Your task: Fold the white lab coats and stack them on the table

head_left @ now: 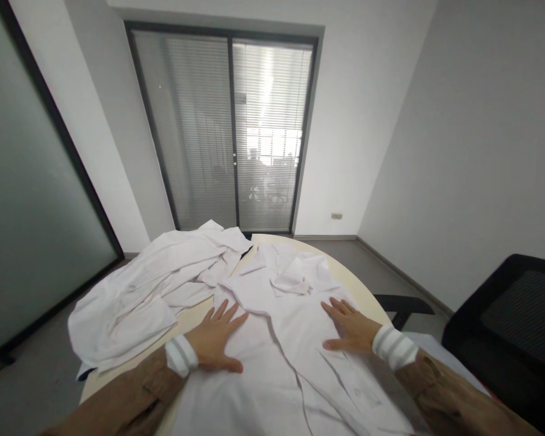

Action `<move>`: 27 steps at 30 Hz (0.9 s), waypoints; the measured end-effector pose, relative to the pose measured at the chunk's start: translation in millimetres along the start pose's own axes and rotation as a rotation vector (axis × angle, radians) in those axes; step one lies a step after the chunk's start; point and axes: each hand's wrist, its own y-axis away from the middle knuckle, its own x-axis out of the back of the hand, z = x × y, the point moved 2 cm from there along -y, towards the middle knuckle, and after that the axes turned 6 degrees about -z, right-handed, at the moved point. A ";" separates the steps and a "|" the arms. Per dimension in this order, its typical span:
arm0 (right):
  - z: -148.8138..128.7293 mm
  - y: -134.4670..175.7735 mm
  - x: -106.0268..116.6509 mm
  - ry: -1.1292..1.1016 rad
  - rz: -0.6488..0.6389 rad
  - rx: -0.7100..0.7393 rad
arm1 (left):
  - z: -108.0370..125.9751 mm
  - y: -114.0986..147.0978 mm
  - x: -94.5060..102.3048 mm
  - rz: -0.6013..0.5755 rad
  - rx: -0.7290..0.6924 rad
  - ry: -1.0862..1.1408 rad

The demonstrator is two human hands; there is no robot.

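White shirt (pixel 254 387) laid across the rounded tabletop (pixel 361 293), collar toward its far edge, left hand (pixel 214 339) resting flat on the cloth, fingers wide, right hand (pixel 353 328) likewise opposite, neither gripping, crumpled white clothes (pixel 140 297) over the tabletop's left edge.

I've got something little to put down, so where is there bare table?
A curved strip of bare table runs along the far right edge, beside the spread white garment. Another narrow strip slants between the heaped white cloth and the left sleeve. The middle is crowded: the garment, with the left hand and right hand on it.
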 end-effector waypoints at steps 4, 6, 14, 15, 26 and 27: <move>8.1 -14.8 -6.2 0.010 0.086 -0.016 | -16.7 -23.2 0.5 0.050 0.027 0.001; 12.3 -21.5 -8.1 0.014 0.126 -0.023 | -24.7 -34.8 3.0 0.088 0.009 -0.005; 15.7 -27.1 -9.2 0.050 0.152 -0.012 | -41.2 -46.4 -1.1 0.120 -0.051 -0.017; 14.9 -24.4 -7.6 0.042 0.110 -0.017 | -39.7 -43.3 -1.8 0.106 -0.056 -0.022; -39.0 -12.0 54.0 0.109 0.243 -0.073 | -25.2 -41.6 48.8 0.456 -0.010 0.031; -45.2 -16.4 58.8 0.105 0.316 -0.091 | -29.2 -48.1 51.1 0.530 0.023 0.024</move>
